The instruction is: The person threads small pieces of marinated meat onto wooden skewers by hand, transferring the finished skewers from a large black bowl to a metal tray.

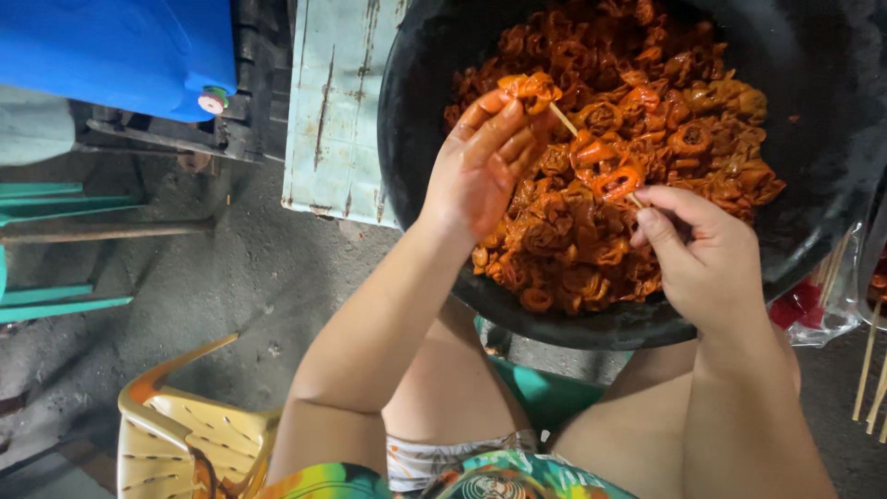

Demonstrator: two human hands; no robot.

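A big black basin point(416, 120) holds a heap of orange-red marinated meat pieces point(665, 102). My left hand point(485, 166) hovers over the heap and pinches one meat piece point(528, 88) at the tip of a thin bamboo skewer point(564, 119). My right hand point(707, 254) grips the skewer's lower end. Two or three red pieces point(605, 166) sit threaded on the stick between my hands. My fingers are smeared with sauce.
A pale worn wooden board point(337, 102) lies left of the basin. A blue container point(120, 51) sits at top left, a yellow plastic chair point(189, 434) at bottom left. Loose skewers point(873, 370) and a plastic bag point(818, 300) lie at right. My knees are below the basin.
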